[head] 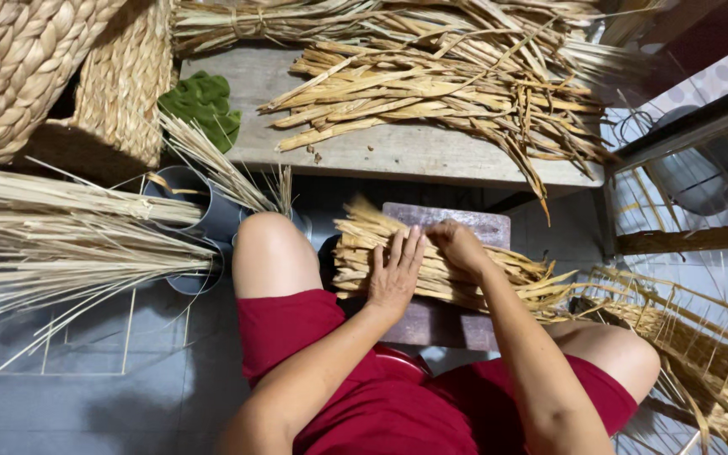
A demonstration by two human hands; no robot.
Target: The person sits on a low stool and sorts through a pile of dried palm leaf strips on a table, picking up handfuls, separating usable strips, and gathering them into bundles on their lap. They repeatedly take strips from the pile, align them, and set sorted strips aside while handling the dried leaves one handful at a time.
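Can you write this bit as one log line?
left hand: flat on bundle of dried tan straw strips | right hand: gripping same bundle | bundle: across small dark wooden block

Woven baskets (18, 67) and a green cloth (204, 103) sit upper left.

I see a bundle of dried strips (448, 270) lying across a small block (448, 316) between the knees, with my left hand (395, 274) and right hand (458, 244) on it. Beyond it a wooden bench (398, 152) carries more strips (440, 93). Woven baskets (52, 76) stand far left, grey pipes (200, 215) below them, a wire frame (684, 324) right.
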